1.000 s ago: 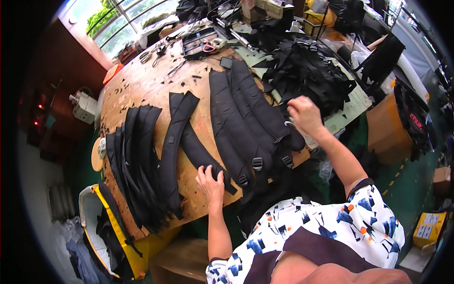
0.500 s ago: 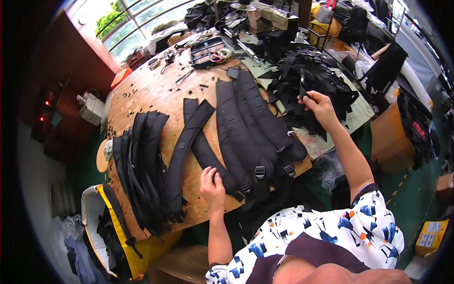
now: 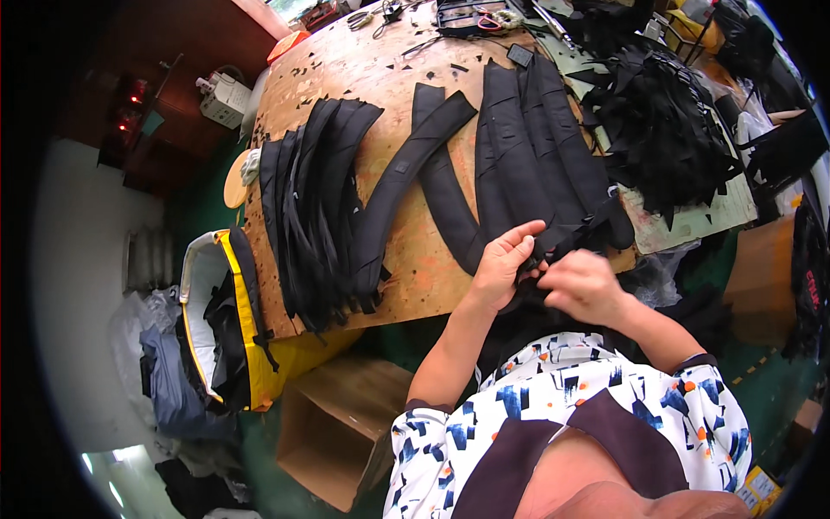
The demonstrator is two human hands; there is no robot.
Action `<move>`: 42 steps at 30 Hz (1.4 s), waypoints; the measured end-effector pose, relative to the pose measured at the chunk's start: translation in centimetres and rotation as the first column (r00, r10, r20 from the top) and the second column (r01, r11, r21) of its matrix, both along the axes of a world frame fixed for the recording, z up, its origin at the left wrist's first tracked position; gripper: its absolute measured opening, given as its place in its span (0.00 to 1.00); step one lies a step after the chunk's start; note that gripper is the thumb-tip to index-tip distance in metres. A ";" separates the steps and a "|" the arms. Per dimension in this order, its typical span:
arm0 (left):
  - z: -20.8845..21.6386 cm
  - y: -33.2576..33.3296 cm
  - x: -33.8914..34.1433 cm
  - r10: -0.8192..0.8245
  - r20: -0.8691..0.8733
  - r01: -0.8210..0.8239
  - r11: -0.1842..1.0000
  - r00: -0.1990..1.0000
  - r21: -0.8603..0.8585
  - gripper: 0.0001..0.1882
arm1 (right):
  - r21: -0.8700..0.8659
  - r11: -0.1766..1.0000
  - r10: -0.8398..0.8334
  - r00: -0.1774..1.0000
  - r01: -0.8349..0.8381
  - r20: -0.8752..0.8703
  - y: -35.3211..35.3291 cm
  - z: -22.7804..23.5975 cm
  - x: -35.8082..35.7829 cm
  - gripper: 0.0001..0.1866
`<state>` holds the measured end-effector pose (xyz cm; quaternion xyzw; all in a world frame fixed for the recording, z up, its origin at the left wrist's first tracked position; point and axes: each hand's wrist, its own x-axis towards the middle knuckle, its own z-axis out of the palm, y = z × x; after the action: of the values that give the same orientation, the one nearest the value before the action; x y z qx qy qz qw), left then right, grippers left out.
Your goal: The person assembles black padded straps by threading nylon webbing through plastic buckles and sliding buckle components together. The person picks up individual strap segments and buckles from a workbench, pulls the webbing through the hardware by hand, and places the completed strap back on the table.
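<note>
Both hands meet at the table's near edge, over the lower ends of several black padded shoulder straps [image 3: 510, 156]. My left hand [image 3: 501, 266] is closed, thumb against fingers, on a thin black webbing strap at those ends. Right beside it, my right hand [image 3: 584, 285] has its fingers curled in and is smeared by motion; what it pinches is hidden. To the left, two more padded straps lie crossed, one [image 3: 406, 169] over the other [image 3: 445, 195]. Further left, a row of black padded straps [image 3: 316, 199] lies side by side.
A wooden table [image 3: 415, 277] carries the straps. On its far right is a heap of black fabric pieces [image 3: 666, 130]. Scissors [image 3: 493, 22] and a tray lie at the back. A yellow-edged bag [image 3: 242, 320] and cardboard box [image 3: 346, 406] stand below.
My right hand has come from the black heap, where it held a small black strip, down beside my left hand. My left hand has moved right and closed. The view has shifted.
</note>
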<state>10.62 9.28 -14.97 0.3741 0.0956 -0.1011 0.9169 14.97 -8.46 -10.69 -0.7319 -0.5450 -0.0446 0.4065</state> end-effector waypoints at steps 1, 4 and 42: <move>0.1 0.4 -0.2 0.014 0.021 -0.015 0.998 1.000 0.065 0.17 | 0.082 0.992 -0.096 0.995 0.094 0.018 0.1 0.4 0.7 0.15; 1.4 0.5 -0.8 0.006 0.061 -0.020 0.972 0.998 0.234 0.22 | 0.010 0.981 -0.196 0.974 0.196 0.113 1.0 2.6 2.4 0.23; 5.0 3.4 -5.7 0.442 0.307 -0.532 0.772 0.843 0.349 0.15 | -0.218 0.972 -0.041 0.976 0.089 0.214 5.2 4.0 1.7 0.08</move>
<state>4.90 12.67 -9.94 0.5331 0.1131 0.2035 0.8134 16.65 -3.26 -6.65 -0.7824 -0.5616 -0.0718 0.2595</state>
